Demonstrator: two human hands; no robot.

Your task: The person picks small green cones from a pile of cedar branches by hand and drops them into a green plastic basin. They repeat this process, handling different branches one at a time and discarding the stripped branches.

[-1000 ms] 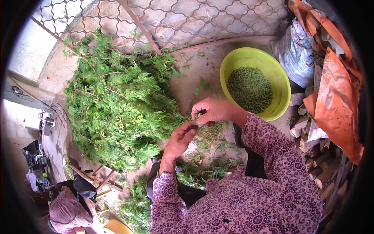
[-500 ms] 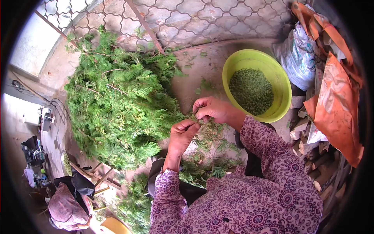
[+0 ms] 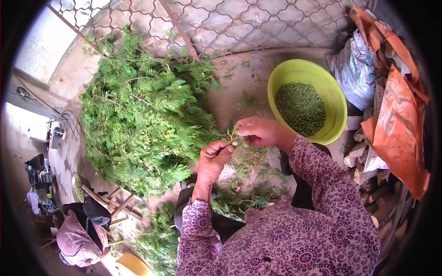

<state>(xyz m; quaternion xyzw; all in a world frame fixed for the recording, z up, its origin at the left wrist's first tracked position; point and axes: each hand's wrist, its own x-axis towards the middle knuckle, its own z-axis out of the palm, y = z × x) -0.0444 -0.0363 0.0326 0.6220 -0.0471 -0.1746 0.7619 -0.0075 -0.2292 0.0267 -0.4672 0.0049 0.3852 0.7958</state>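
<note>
Sprig [image 3: 233, 136] of green conifer foliage sits between the two hands, just above the lap and beside the big heap of cut branches [image 3: 147, 119]; the left hand [image 3: 214, 158] has its fingertips pinched closed on the lower end of it, and the right hand [image 3: 260, 131] curls its fingers closed around the upper part, thumb and forefinger nipping at the tip. Judging by the grip, the picking goes best if the left hand keeps the stem steady and taut while the right pulls off only the small round bits with the fingertips, not stripping the leafy scales along with them. More loose sprigs [image 3: 248, 184] lie scattered across the lap and the ground under the hands. Near the right hand, on the concrete floor, stands a lime-green plastic bowl [image 3: 336, 106] whose bottom is covered with a layer of small green cones [image 3: 300, 106], well below the rim. Beyond the bowl a printed white sack [image 3: 357, 57] and orange sheeting [image 3: 396, 110] lean by stacked firewood [image 3: 373, 193]; what the sack holds cannot be told
</note>
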